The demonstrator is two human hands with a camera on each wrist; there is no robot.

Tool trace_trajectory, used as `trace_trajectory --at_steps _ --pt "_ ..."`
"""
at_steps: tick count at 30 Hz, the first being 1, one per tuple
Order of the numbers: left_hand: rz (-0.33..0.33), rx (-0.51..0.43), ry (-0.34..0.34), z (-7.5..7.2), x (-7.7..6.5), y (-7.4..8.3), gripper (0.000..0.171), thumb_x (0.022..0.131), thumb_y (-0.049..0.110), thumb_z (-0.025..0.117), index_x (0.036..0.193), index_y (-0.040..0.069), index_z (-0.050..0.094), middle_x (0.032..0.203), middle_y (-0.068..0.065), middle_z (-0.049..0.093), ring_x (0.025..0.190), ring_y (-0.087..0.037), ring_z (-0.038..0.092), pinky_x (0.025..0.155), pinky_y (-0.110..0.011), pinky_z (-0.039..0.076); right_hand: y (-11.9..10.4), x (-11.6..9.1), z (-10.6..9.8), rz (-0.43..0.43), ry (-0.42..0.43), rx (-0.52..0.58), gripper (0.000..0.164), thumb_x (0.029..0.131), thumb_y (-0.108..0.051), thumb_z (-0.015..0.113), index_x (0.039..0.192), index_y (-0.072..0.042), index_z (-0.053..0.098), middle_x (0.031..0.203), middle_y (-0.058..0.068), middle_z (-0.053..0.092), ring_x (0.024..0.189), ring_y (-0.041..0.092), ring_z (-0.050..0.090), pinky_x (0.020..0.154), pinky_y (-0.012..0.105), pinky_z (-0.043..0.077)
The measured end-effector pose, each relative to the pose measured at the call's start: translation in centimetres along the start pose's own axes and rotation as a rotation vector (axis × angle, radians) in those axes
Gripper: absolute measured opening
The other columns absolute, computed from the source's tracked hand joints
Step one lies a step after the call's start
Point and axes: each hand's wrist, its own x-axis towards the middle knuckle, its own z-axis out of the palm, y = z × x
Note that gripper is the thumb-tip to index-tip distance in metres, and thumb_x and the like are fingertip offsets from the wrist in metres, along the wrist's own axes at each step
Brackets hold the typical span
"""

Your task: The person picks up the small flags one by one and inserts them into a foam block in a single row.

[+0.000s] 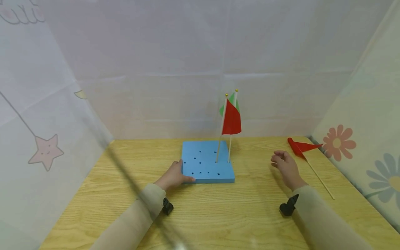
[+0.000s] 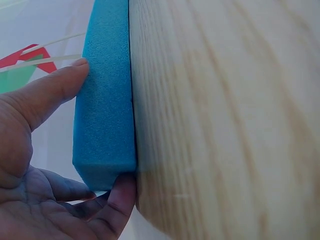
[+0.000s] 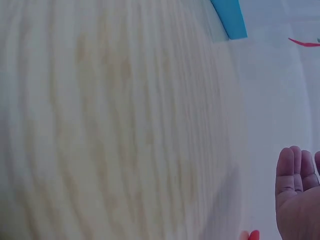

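A blue foam block point(image 1: 200, 146) with several small holes lies on the table. My left hand point(image 1: 173, 175) holds its near left corner, the thumb point(image 2: 65, 82) against the front and the other fingers by the left side. Two flags on thin sticks stand in the block's right part: a red flag point(image 1: 231, 119) in front and a green flag point(image 1: 231, 97) partly hidden behind it. To the right, my right hand point(image 1: 286, 169) hovers over the table with fingers loosely bent and nothing in them. Just beyond it lies another red flag point(image 1: 295, 148), its cloth partly rolled around the stick.
The wooden table point(image 1: 250, 208) reaches back to a pale cloth wall point(image 1: 150, 104). Patterned cloth hangs on both sides, with a pink star point(image 1: 46, 152) at left and flowers point(image 1: 336, 143) at right. A blurred dark strand point(image 1: 125, 173) crosses the head view over my left forearm.
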Motion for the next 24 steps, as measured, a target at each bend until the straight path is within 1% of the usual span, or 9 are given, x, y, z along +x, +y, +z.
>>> trace_trajectory --at_steps 3,6,11,13,16,19,23,24 --pt "0.003 0.004 0.0 0.0 0.0 0.1 0.108 0.091 0.034 0.083 0.161 -0.009 0.014 0.162 -0.033 0.023 0.148 -0.045 0.031 0.115 -0.056 0.035 0.3 -0.2 -1.0 0.006 0.007 0.04 0.03 0.111 -0.02 0.045 0.134 -0.001 0.045 0.117 0.002 0.051 0.101 0.003 0.058 0.087 0.017 0.053" --pt "0.002 -0.006 -0.002 -0.1 0.0 0.2 0.108 0.091 0.034 0.083 0.162 -0.008 0.014 0.163 -0.032 0.022 0.149 -0.044 0.029 0.116 -0.056 0.034 0.5 -0.6 -2.0 0.02 0.028 0.072 0.025 0.111 -0.02 0.047 0.13 -0.004 0.046 0.112 -0.004 0.052 0.099 0.001 0.059 0.086 0.016 0.053" --pt "0.005 -0.019 0.003 0.0 0.0 0.2 0.107 0.09 0.034 0.083 0.162 -0.007 0.015 0.162 -0.032 0.023 0.149 -0.044 0.03 0.115 -0.056 0.035 0.8 -0.9 -3.4 0.042 0.067 0.092 0.024 0.11 -0.021 0.049 0.129 -0.006 0.047 0.114 -0.002 0.052 0.096 0.0 0.06 0.085 0.016 0.054" --pt "0.006 -0.012 0.006 0.1 0.0 0.2 0.107 0.09 0.034 0.083 0.162 -0.008 0.015 0.162 -0.032 0.024 0.148 -0.045 0.03 0.115 -0.056 0.035 0.9 -0.9 -3.9 0.047 0.082 0.104 0.022 0.11 -0.02 0.049 0.127 -0.007 0.048 0.111 -0.004 0.054 0.094 -0.001 0.06 0.083 0.016 0.054" --pt "0.009 -0.006 0.014 0.0 0.0 0.3 0.107 0.09 0.034 0.084 0.161 -0.009 0.016 0.161 -0.033 0.025 0.147 -0.045 0.031 0.115 -0.057 0.034 1.1 -0.9 -4.6 0.048 0.095 0.114 0.017 0.109 -0.019 0.05 0.123 -0.01 0.048 0.105 -0.01 0.054 0.091 -0.002 0.06 0.081 0.015 0.054" --pt "0.012 -0.001 0.022 0.0 0.0 0.3 0.108 0.089 0.034 0.085 0.16 -0.01 0.017 0.16 -0.034 0.025 0.146 -0.047 0.032 0.116 -0.057 0.034 1.1 -1.0 -5.2 0.066 0.112 0.116 0.015 0.11 -0.019 0.049 0.121 -0.01 0.048 0.105 -0.009 0.054 0.09 -0.001 0.059 0.079 0.014 0.054" --pt "0.011 0.004 0.025 -0.1 0.0 0.1 0.108 0.089 0.034 0.085 0.16 -0.011 0.017 0.16 -0.035 0.026 0.146 -0.047 0.032 0.116 -0.057 0.033 1.2 -1.0 -6.0 0.102 0.136 0.113 0.014 0.11 -0.021 0.049 0.12 -0.012 0.05 0.111 -0.004 0.052 0.092 0.001 0.059 0.078 0.014 0.054" --pt "0.008 0.003 0.024 -0.1 0.0 0.1 0.108 0.089 0.033 0.085 0.16 -0.011 0.017 0.16 -0.034 0.025 0.147 -0.047 0.032 0.116 -0.056 0.033 1.3 -1.1 -6.2 0.105 0.139 0.117 0.013 0.11 -0.022 0.049 0.119 -0.013 0.05 0.11 -0.004 0.052 0.092 0.002 0.059 0.078 0.014 0.054"
